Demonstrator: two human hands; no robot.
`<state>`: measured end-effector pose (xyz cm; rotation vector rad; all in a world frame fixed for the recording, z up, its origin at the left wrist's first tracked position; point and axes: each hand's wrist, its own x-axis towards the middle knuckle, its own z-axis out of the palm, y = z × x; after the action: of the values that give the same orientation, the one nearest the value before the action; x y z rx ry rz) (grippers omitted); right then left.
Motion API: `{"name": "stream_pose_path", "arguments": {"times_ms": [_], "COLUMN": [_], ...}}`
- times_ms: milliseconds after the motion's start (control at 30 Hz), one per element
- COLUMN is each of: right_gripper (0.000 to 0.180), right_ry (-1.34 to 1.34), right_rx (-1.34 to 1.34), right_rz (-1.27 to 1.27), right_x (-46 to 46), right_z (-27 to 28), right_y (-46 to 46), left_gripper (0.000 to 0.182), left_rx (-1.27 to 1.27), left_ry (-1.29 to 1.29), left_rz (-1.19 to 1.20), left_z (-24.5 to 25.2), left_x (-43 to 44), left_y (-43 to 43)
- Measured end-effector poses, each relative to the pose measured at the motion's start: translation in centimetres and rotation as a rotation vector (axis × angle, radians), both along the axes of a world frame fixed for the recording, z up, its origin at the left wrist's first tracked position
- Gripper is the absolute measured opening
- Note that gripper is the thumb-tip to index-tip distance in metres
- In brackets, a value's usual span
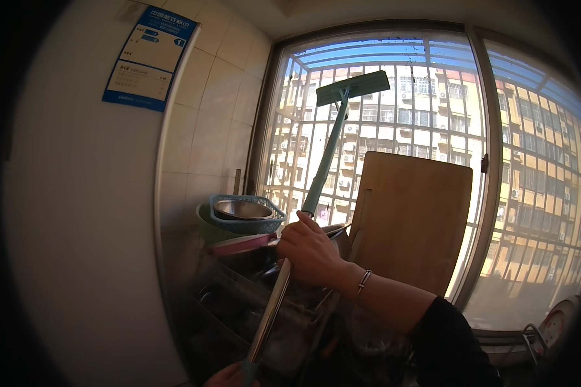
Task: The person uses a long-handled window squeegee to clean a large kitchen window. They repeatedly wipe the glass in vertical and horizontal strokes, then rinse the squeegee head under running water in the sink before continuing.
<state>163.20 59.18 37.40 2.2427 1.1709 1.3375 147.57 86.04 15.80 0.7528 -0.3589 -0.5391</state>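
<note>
My right hand (312,249) is closed around the pole (274,302) of a green window squeegee, just below its upper green section. Low in the view, partly cut off by the bottom edge, my left hand (230,376) grips the pole's lower green handle. The pole slants up to the right, and its wide green head (353,88) is in front of the barred window (416,111). Whether the head touches the glass, I cannot tell. A bracelet circles my right wrist, below a black sleeve.
A large wooden cutting board (416,217) stands upright against the window. Left of my right hand are a blue plastic basket (276,220) holding a metal bowl (244,209), a green basin (208,225) and a pink-rimmed item (239,245). A white appliance panel (87,193) rises at left.
</note>
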Motion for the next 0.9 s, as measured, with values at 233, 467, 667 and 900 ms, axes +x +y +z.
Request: {"name": "stream_pose_path", "arguments": {"times_ms": [233, 467, 667, 900], "right_gripper": [0.013, 0.030, 0.055, 0.068], "right_ry": [0.082, 0.079, -0.023, -0.043], "right_rx": [-0.035, -0.051, 0.031, 0.096], "right_rz": [-0.259, -0.293, -0.455, -0.557], "right_x": [4.8, 6.5, 10.1, 15.3], "right_z": [13.9, 19.6, 20.5, 21.9], "right_y": [1.1, 3.4, 4.6, 6.8], "left_gripper": [0.040, 0.032, 0.019, 0.028], "left_rx": [-0.123, -0.211, -0.149, 0.020], "left_ry": [-0.061, -0.187, -0.310, -0.285], "left_rz": [-0.010, -0.011, 0.061, 0.373], "left_z": [12.0, 22.2, 24.1, 26.9], "left_x": [4.9, 12.9, 19.1, 22.5], "left_y": [-5.0, -5.5, -5.7, -5.2]}}
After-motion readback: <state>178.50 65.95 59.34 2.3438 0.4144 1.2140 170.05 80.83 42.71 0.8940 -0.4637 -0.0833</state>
